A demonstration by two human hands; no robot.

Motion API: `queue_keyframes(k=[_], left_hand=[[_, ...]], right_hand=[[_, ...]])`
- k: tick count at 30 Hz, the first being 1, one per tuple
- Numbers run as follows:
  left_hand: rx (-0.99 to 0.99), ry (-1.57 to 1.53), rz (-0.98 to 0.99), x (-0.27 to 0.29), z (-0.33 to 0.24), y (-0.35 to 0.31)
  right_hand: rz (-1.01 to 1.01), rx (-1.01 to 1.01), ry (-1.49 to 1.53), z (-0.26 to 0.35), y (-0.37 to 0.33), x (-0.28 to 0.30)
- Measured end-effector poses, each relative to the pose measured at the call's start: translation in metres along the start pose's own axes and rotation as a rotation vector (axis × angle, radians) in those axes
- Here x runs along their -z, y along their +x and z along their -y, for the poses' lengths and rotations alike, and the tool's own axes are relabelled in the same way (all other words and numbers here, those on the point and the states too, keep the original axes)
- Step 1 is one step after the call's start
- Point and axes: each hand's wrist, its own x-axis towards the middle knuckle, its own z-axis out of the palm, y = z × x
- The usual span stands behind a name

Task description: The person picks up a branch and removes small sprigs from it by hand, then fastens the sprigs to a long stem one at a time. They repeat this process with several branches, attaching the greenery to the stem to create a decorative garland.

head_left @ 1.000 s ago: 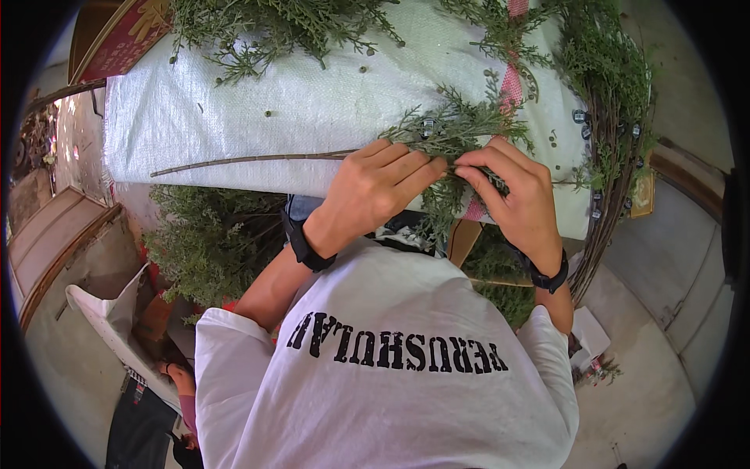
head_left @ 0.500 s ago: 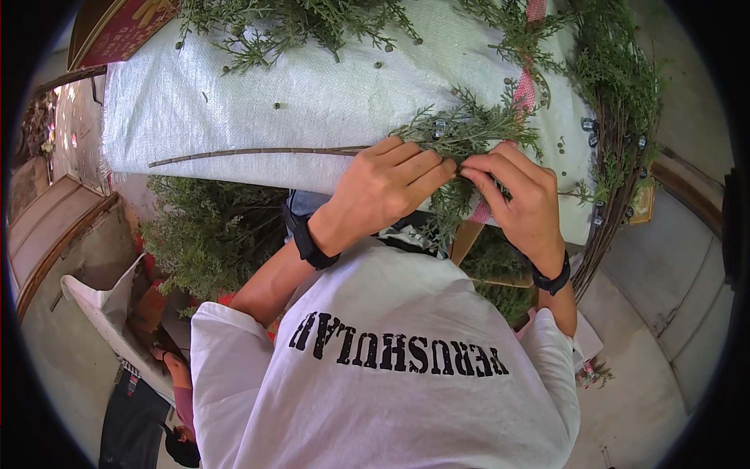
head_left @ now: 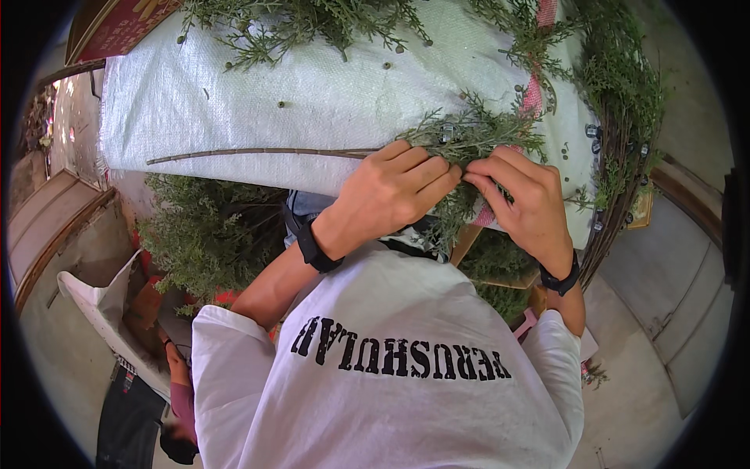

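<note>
A juniper-like evergreen branch (head_left: 273,151) lies along the near edge of a white woven sheet (head_left: 211,102). Its bare stem points left and its leafy end (head_left: 488,125) is to the right. My left hand (head_left: 398,186) is closed around the branch where stem meets foliage. Close by, thumb and forefinger of my right hand (head_left: 525,195) are pinched together at the greenery, almost touching the left fingertips. Whatever sits in that pinch is too small or hidden to make out. A small dark, shiny piece (head_left: 447,133) rests on the foliage just beyond my hands.
More cut greenery (head_left: 312,27) covers the sheet's far side. A bundle of long branches (head_left: 621,148) with small dark tags stands along the right, past a pink-white strap (head_left: 533,98). Leafy branches (head_left: 211,234) hang below left. Another person's arm (head_left: 178,371) shows at lower left.
Both hands keep their closed hold at the branch with only a slight shift of the fingers. The whole view has moved a little. The other person's arm at lower left has shifted slightly.
</note>
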Motion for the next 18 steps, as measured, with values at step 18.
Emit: queue_keyframes(k=[18], left_hand=[[0.066,-0.117,-0.056,-0.004,0.0,0.0]], right_hand=[[0.063,-0.194,0.224,-0.001,0.003,0.018]])
